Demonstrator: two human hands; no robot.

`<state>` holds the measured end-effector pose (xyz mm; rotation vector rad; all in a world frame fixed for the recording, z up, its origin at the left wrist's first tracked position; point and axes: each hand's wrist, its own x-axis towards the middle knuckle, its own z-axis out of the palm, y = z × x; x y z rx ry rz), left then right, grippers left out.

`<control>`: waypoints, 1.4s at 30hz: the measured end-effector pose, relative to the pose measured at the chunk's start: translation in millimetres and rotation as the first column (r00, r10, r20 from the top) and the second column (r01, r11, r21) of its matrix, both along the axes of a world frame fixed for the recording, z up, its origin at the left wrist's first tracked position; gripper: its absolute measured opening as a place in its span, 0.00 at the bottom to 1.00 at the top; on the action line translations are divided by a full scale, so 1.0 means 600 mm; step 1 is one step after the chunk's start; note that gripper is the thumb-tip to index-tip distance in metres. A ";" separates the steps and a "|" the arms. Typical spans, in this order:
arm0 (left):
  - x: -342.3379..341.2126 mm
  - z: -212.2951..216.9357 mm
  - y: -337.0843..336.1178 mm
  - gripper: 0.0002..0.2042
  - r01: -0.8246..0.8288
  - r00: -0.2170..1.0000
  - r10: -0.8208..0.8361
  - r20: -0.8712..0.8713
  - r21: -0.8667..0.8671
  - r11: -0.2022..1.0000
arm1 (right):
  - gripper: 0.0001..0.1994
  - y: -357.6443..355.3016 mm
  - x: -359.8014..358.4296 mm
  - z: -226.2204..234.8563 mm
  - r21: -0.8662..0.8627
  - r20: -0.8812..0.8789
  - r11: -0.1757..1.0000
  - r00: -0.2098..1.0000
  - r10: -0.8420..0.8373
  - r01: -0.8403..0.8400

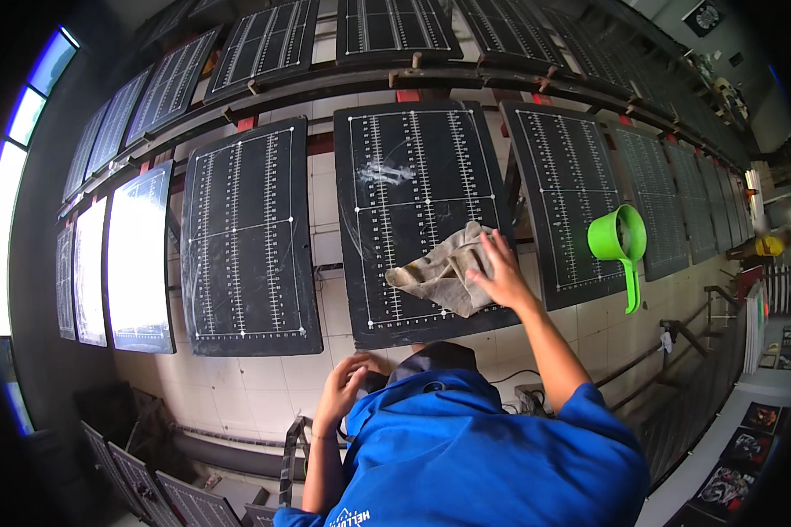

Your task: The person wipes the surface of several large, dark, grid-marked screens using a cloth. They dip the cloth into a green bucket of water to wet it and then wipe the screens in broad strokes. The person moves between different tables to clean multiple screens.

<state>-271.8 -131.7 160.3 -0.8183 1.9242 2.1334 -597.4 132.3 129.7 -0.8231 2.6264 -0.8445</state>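
Note:
A black board [369,263] with white ruled scales and dotted lines lies in front of me. On its near right part, my right hand [501,279] presses down on a crumpled grey-beige cloth [439,270], with thumb and fingers apart over the fabric. A whitish smear [385,173] marks the upper left of this board. My left hand [341,391] hangs by my waist just off the board's near edge, its fingers loosely bent and nothing visible in them. At the right, a green plastic dipper [602,237] rests by the edge of the neighbouring board [562,211], handle toward me.
Similar boards flank mine, including one on the left [250,246] and a glaring one [141,255] by the window. Another row lies beyond a dark rail [325,85]. Several boards [198,501] lean at the lower left. Pale tiles [237,386] cover the floor.

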 end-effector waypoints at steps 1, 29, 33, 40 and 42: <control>0.030 -0.009 0.000 0.15 -0.033 0.998 0.034 0.047 -0.005 0.999 | 0.46 -0.011 0.008 -0.040 0.066 -0.121 0.998 0.993 0.016 -0.008; 0.554 -0.348 -0.068 0.12 -0.392 0.632 0.318 0.707 -0.062 0.918 | 0.23 -0.033 0.201 -0.084 -0.109 -0.358 0.877 0.804 -0.474 0.468; 0.589 -0.394 -0.098 0.15 -0.210 0.721 0.245 0.648 -0.133 0.969 | 0.31 -0.284 0.353 -0.068 -0.181 -0.255 0.979 0.966 0.043 -0.092; 0.479 -0.336 -0.154 0.17 -0.393 0.753 0.297 0.587 0.040 0.919 | 0.25 -0.222 0.336 -0.085 -0.106 -0.299 0.989 0.952 0.069 -0.105; 0.524 -0.342 -0.146 0.17 -0.439 0.695 0.341 0.634 -0.003 0.899 | 0.23 -0.121 0.289 -0.070 -0.037 -0.224 0.987 0.961 -0.159 0.154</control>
